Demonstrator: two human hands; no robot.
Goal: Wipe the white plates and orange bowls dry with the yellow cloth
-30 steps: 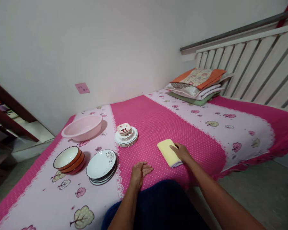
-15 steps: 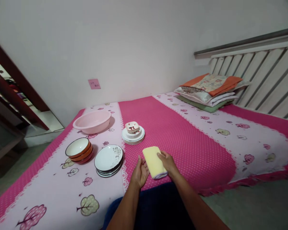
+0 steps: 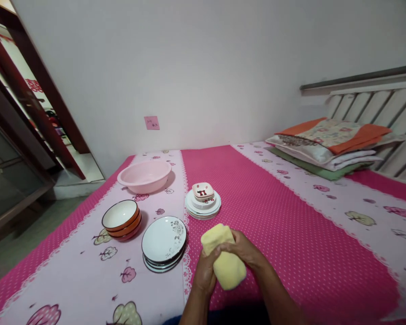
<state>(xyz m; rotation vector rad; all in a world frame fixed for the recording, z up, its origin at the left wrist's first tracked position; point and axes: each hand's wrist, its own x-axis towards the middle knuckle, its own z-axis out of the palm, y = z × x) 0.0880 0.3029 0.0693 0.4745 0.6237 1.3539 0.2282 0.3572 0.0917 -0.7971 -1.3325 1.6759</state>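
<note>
Holding pale yellow cloth (image 3: 229,271), plump, pinched mid-length

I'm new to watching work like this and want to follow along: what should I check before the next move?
1. Yellow cloth held: ok, both the left hand and right hand grip it.
2. Cloth lifted off the bedspread: cannot tell from this angle.
3. Orange bowls stacked upright: ok.
4. Dark-rimmed plates stacked apart from the hands: ok.
5. Square dish resting on the white plates: ok.
6. Pink basin upright: ok, behind the bowls.
</note>
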